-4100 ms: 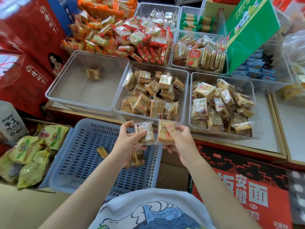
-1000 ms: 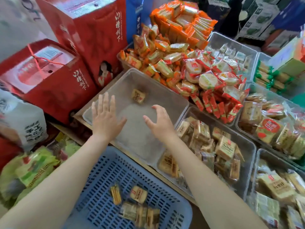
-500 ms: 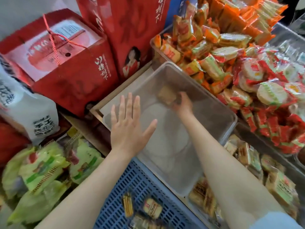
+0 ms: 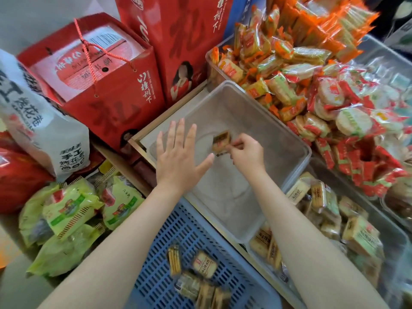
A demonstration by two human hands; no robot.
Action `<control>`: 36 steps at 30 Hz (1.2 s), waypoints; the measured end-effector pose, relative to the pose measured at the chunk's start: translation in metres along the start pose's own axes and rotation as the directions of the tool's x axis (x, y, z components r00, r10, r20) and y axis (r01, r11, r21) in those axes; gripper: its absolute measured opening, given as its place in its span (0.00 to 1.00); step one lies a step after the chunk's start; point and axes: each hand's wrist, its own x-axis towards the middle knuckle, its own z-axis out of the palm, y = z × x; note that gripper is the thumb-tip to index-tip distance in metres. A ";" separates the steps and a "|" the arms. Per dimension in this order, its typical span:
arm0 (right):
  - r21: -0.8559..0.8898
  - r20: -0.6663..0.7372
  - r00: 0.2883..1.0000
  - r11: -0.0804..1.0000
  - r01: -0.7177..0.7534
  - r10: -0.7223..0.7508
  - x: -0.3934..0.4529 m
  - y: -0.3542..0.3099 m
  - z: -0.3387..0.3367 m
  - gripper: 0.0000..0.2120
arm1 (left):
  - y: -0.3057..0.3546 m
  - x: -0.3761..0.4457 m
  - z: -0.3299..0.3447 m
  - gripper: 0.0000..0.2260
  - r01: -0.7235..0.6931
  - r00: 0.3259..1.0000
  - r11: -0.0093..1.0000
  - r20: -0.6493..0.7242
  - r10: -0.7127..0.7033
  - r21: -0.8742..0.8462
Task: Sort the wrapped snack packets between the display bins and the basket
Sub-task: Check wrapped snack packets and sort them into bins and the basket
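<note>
Right hand [image 4: 246,153]: fingers curled, pinching the edge of a single snack packet [image 4: 220,141], which is tilted up above the floor of the clear bin [image 4: 296,150]; whether a corner touches the floor, cannot tell. Left hand [image 4: 179,156]: flat, fingers spread, holding nothing, hovering over the bin's near-left corner. No other packet shows in this bin. Blue basket [image 4: 191,228] just below, a few similar packets [image 4: 204,265] lying in it. The neighbouring bin [image 4: 390,237] to the right holds many like packets.

Handling, as judged: packet looks light, film wrap slick and crinkly, contents probably a brittle biscuit. Best taken by the sealed seam edge, as here, or lightly across the flat faces; squeezing risks crumbling it.
</note>
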 end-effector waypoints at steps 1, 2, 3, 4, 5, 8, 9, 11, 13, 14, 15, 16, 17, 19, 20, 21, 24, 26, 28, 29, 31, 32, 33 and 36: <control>0.015 0.017 1.000 1.000 0.015 -0.015 -0.016 -0.002 -0.007 0.13 | -0.001 -0.002 -0.003 0.43 -0.047 0.999 0.999 0.016 0.047 -0.026; 0.029 0.041 0.999 0.999 0.025 -0.027 -0.032 -0.004 -0.014 0.11 | 0.000 -0.005 -0.007 0.44 -0.100 0.994 0.991 0.045 0.104 -0.086; 0.046 0.070 0.997 0.999 0.027 -0.030 -0.046 -0.005 -0.022 0.09 | 0.001 -0.011 -0.011 0.44 -0.141 0.983 0.971 0.088 0.160 -0.194; 0.074 0.104 0.994 0.997 0.028 -0.036 -0.062 -0.007 -0.032 0.06 | 0.005 -0.019 -0.017 0.43 -0.162 0.968 0.933 0.130 0.213 -0.322; 0.124 0.131 0.991 0.992 0.020 -0.037 -0.077 -0.009 -0.041 0.04 | 0.009 -0.029 -0.023 0.40 -0.169 0.955 0.882 0.148 0.257 -0.440; 0.346 0.185 0.983 0.936 -0.064 -0.001 -0.126 -0.013 -0.065 0.06 | 0.026 -0.067 -0.042 0.22 -0.162 0.969 0.701 0.022 0.246 -0.694; 0.399 0.203 0.979 0.913 -0.087 0.005 -0.141 -0.015 -0.071 0.07 | 0.031 -0.078 -0.050 0.17 -0.112 0.978 0.624 0.026 0.207 -0.774; 0.450 0.219 0.976 0.885 -0.119 0.020 -0.179 -0.013 -0.083 0.09 | 0.044 -0.110 -0.067 0.11 -0.004 0.980 0.492 0.096 0.177 -0.871; 0.498 0.213 0.977 0.859 -0.119 0.012 -0.217 -0.010 -0.094 0.12 | 0.054 -0.139 -0.079 0.08 0.030 0.973 0.442 0.128 0.192 -0.896; 0.515 0.204 0.979 0.852 -0.100 -0.009 -0.235 -0.008 -0.099 0.15 | 0.058 -0.153 -0.083 0.08 0.035 0.968 0.435 0.139 0.209 -0.900; 0.517 0.192 0.981 0.853 -0.070 -0.036 -0.252 -0.005 -0.103 0.16 | 0.062 -0.167 -0.087 0.09 0.048 0.962 0.415 0.154 0.226 -0.909; 0.505 0.172 0.983 0.862 -0.037 -0.059 -0.267 -0.001 -0.106 0.15 | 0.064 -0.180 -0.088 0.11 0.071 0.953 0.379 0.175 0.247 -0.923; 0.493 0.150 0.986 0.870 -0.010 -0.073 -0.280 0.002 -0.109 0.14 | 0.067 -0.192 -0.089 0.13 0.098 0.940 0.349 0.201 0.274 -0.932; 0.484 0.093 0.993 0.875 0.018 -0.072 -0.299 0.014 -0.112 0.10 | 0.071 -0.213 -0.086 0.14 0.140 0.913 0.344 0.256 0.319 -0.928; 0.481 0.070 0.996 0.877 0.018 -0.059 -0.307 0.019 -0.113 0.08 | 0.075 -0.223 -0.085 0.12 0.168 0.902 0.351 0.287 0.322 -0.921; 0.472 0.056 0.997 0.882 0.015 -0.047 -0.316 0.023 -0.114 0.08 | 0.079 -0.232 -0.084 0.09 0.210 0.894 0.351 0.325 0.308 -0.913; 0.417 0.038 0.997 0.908 0.040 -0.062 -0.341 0.036 -0.115 0.07 | 0.088 -0.256 -0.082 0.10 0.326 0.891 0.286 0.394 0.226 -0.901; 0.421 0.027 0.997 0.905 0.054 -0.072 -0.356 0.045 -0.116 0.06 | 0.092 -0.269 -0.081 0.08 0.341 0.899 0.263 0.394 0.189 -0.903; 0.465 0.016 0.999 0.885 0.032 -0.044 -0.369 0.057 -0.118 0.07 | 0.098 -0.282 -0.077 0.06 0.358 0.897 0.263 0.408 0.169 -0.896; 0.491 0.010 1.000 0.871 0.010 -0.017 -0.375 0.062 -0.120 0.08 | 0.103 -0.289 -0.076 0.06 0.368 0.893 0.277 0.421 0.162 -0.888; 0.533 -0.014 0.999 0.846 -0.028 0.042 -0.386 0.074 -0.125 0.09 | 0.112 -0.299 -0.075 0.07 0.391 0.868 0.337 0.465 0.176 -0.857; 0.547 -0.036 0.997 0.837 -0.038 0.069 -0.392 0.081 -0.128 0.09 | 0.115 -0.303 -0.074 0.07 0.404 0.840 0.367 0.499 0.215 -0.838; 0.556 -0.056 0.994 0.829 -0.049 0.097 -0.397 0.087 -0.131 0.09 | 0.119 -0.307 -0.074 0.09 0.416 0.799 0.396 0.537 0.271 -0.819; 0.579 -0.086 0.982 0.811 -0.087 0.166 -0.409 0.103 -0.139 0.08 | 0.129 -0.318 -0.072 0.17 0.386 0.720 0.479 0.582 0.378 -0.788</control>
